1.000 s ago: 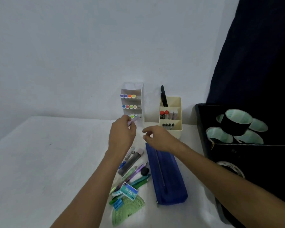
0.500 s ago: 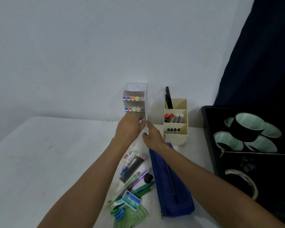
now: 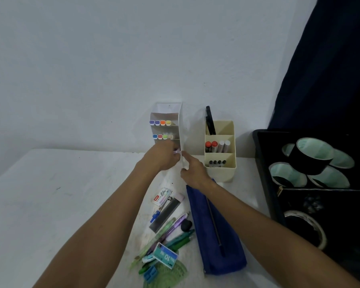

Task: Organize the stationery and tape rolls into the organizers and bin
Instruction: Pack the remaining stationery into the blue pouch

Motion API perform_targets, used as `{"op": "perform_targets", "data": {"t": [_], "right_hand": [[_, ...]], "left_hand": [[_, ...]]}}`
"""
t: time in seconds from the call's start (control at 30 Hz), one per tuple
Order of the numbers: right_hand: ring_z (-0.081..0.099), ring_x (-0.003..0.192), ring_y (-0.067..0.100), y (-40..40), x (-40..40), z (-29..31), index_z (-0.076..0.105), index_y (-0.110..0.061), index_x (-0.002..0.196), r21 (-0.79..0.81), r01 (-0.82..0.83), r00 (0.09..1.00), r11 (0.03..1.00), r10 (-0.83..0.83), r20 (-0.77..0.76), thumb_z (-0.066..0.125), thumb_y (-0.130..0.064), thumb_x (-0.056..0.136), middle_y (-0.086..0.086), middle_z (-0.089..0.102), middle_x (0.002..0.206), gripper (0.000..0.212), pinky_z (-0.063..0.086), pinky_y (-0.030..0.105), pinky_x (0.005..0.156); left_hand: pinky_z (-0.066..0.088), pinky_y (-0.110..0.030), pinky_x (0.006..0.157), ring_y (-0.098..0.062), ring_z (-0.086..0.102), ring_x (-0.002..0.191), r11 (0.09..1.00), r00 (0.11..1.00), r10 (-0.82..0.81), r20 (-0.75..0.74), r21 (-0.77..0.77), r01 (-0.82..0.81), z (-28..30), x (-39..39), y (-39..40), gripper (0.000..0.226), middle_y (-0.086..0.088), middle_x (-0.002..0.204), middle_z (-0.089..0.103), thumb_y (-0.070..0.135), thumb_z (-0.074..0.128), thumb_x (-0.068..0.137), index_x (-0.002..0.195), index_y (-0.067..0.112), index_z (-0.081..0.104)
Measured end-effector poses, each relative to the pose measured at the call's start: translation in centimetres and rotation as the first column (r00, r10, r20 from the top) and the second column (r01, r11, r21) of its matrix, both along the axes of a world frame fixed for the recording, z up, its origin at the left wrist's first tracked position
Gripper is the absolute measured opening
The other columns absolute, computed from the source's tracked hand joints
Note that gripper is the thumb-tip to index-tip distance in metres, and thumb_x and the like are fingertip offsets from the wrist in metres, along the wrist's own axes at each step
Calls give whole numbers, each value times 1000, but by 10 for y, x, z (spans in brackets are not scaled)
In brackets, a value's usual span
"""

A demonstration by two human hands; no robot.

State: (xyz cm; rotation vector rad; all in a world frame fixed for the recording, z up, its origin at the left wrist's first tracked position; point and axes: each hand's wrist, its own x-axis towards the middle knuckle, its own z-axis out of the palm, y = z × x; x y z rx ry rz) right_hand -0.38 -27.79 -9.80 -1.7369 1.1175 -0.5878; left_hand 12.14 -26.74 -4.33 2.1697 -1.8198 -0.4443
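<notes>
Moved: my left hand (image 3: 164, 156) nearer the white organizer (image 3: 176, 129), fingers pinching a highlighter (image 3: 176, 151) for slotting; right hand (image 3: 192, 170) fingers curled on its edge, steadying.

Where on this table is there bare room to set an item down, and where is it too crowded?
Free: the wide left stretch of the white table, bordered by the wall and the left forearm. Crowded: the pile of pens beside the blue pencil case, the ground before the white marker organizer where both hands work, and the black bin of tape rolls.
</notes>
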Motion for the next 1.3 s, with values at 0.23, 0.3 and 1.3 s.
{"op": "perform_targets", "data": {"t": [0.23, 0.3, 1.3], "right_hand": [[46, 127, 27, -6, -1, -5, 36, -22, 146, 27, -36, 999, 999, 35, 3, 52, 11, 81, 9, 50, 139, 74, 45, 42, 104], [47, 127, 26, -7, -3, -4, 35, -19, 147, 44, -44, 999, 998, 44, 13, 51, 11, 82, 9, 50, 139, 73, 45, 37, 104], [41, 50, 10, 90, -64, 39, 42, -14, 63, -14, -395, 627, 919, 258, -735, 64, -47, 84, 0, 45, 60, 45, 32, 24, 43]], "left_hand": [[60, -32, 69, -22, 70, 69, 987, 998, 59, 33, 147, -64, 5, -4, -10, 41, -8, 120, 65, 23, 55, 96, 136, 18, 48], [57, -26, 56, -19, 66, 55, 966, 991, 131, -10, 226, -125, 8, -5, -9, 42, -8, 100, 66, 25, 56, 95, 135, 20, 46], [46, -23, 67, -14, 61, 77, 950, 997, 77, 19, 303, -79, -36, -5, 134, 5, 0, 91, 69, 19, 65, 81, 82, 23, 68]]}}
